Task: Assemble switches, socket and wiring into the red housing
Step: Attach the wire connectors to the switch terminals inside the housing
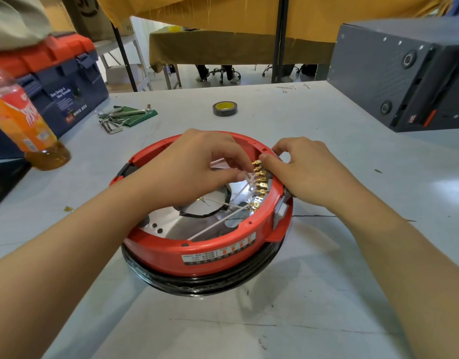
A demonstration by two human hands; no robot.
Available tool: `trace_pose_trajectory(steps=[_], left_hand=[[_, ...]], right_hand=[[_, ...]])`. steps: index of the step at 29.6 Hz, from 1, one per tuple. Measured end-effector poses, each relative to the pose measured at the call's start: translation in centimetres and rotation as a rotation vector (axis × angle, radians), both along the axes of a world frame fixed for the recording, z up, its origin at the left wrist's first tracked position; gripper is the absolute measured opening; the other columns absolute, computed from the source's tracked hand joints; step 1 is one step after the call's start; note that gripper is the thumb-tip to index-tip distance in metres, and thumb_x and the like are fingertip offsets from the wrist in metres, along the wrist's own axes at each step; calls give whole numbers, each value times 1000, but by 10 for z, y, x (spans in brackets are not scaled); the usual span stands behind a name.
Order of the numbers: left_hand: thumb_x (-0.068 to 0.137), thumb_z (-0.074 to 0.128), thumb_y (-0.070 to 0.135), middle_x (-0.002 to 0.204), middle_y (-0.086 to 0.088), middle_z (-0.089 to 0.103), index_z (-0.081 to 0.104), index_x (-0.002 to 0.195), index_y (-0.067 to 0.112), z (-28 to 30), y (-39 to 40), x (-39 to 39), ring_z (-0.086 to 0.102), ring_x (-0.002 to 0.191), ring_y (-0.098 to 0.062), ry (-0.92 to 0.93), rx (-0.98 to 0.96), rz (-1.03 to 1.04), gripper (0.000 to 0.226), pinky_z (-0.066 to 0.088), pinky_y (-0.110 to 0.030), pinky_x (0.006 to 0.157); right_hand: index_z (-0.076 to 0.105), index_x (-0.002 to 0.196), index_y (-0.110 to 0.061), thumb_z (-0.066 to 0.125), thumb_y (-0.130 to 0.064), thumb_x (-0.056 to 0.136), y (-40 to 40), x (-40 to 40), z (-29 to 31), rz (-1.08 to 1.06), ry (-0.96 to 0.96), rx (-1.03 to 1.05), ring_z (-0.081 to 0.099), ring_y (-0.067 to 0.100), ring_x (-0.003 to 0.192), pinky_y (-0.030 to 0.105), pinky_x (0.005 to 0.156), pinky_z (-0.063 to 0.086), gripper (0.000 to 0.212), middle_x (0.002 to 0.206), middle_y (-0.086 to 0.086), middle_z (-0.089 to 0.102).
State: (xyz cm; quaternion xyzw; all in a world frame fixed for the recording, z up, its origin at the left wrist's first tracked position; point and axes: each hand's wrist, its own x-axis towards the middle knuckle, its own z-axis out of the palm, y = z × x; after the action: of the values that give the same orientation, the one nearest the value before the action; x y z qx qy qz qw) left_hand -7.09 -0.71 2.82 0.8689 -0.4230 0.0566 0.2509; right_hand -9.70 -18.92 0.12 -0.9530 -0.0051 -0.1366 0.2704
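The round red housing [213, 244] sits on the grey table [327, 294], close in front of the person, on a black ring. The left hand [197, 164] reaches inside it, fingers curled and pinching thin white wires [220, 222] just beside a row of brass terminals [259, 185]. The right hand [303, 169] curls over the right rim, thumb tip touching the top terminal; what its fingers grip outside is hidden. A bottle [21, 120] is cut off at the left edge.
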Motion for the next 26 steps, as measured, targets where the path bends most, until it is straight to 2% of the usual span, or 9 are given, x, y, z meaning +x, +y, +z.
trace_pose_trajectory(steps=[5, 8, 11, 13, 16, 19, 22, 26], left_hand=[[84, 66, 24, 96, 10, 67, 71, 91, 27, 1, 29, 4, 58, 90, 0, 6, -31, 184, 9, 42, -13, 83], [87, 62, 18, 105, 7, 64, 70, 98, 24, -4, 58, 3, 57, 98, -8, -40, -120, 364, 15, 42, -24, 90], [90, 57, 11, 109, 7, 64, 68, 100, 24, -9, 88, -1, 58, 102, -6, 19, -228, 490, 20, 44, -23, 94], [91, 56, 9, 105, 9, 67, 68, 101, 26, -12, 106, -3, 60, 100, -2, 93, -244, 541, 23, 46, -20, 89], [90, 58, 10, 97, 15, 67, 67, 100, 28, -15, 133, 0, 60, 92, 6, 105, -243, 627, 23, 41, -8, 73], [88, 61, 11, 100, 12, 65, 66, 100, 29, -19, 159, 5, 59, 91, 2, 240, -41, 691, 21, 43, -12, 71], [84, 68, 19, 102, 9, 64, 66, 98, 30, -29, 174, 9, 58, 91, -5, 343, 216, 726, 18, 49, -23, 80], [83, 70, 21, 91, 10, 63, 67, 83, 30, -39, 175, 10, 57, 81, -7, 347, 268, 713, 9, 43, -14, 64]], right_hand=[[60, 101, -3, 43, -38, 95, 1, 1, -2, -15, 37, 18, 59, 31, 85, 42, 77, 49, 39, 85, 16, 64], [60, 99, -7, 42, -39, 95, 1, 2, -3, -28, 45, 32, 59, 30, 84, 41, 77, 49, 37, 83, 13, 64], [61, 97, -9, 43, -39, 95, 0, 3, -5, -35, 41, 42, 58, 29, 86, 39, 75, 48, 35, 87, 11, 65], [62, 96, -13, 45, -40, 94, 0, 4, -6, -38, 35, 65, 57, 28, 89, 36, 75, 45, 33, 90, 9, 65], [62, 91, -19, 47, -41, 92, 0, 5, -8, -46, 32, 98, 56, 27, 91, 33, 72, 41, 26, 89, 8, 64], [62, 85, -21, 49, -39, 90, 0, 5, -9, -54, 23, 119, 57, 25, 82, 33, 68, 42, 23, 74, 2, 63], [61, 74, -22, 53, -36, 88, 0, 4, -9, -53, 12, 159, 59, 14, 61, 26, 53, 37, 21, 60, -3, 64], [59, 71, -24, 53, -35, 88, 2, 3, -8, -47, 10, 169, 58, 10, 57, 24, 51, 34, 22, 57, -4, 63]])
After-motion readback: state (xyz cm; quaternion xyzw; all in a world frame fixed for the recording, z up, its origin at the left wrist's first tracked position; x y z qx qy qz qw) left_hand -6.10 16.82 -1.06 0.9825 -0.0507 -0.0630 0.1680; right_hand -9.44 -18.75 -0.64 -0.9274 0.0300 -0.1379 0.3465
